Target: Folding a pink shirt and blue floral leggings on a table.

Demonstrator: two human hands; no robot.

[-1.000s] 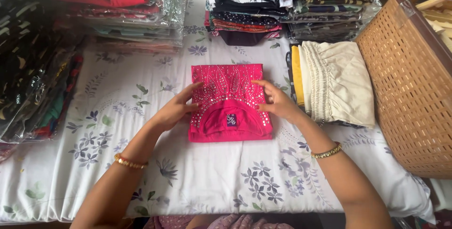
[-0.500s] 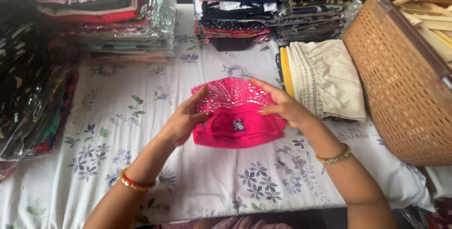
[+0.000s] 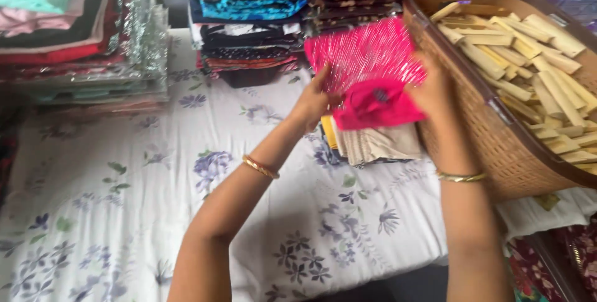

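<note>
the folded pink garment (image 3: pixel 373 78) is being held in the air above the cream folded stack (image 3: pixel 379 143), beside the basket. the left hand (image 3: pixel 317 100) and right hand (image 3: pixel 432 91) are gripping its opposite edges, fingers closed on the cloth. the woven basket (image 3: pixel 497 134) is holding flat beige strips (image 3: pixel 535 47).

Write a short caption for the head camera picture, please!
Both hands, left and right, hold a folded pink sequinned top above cream cloth, beside a woven basket.
</note>
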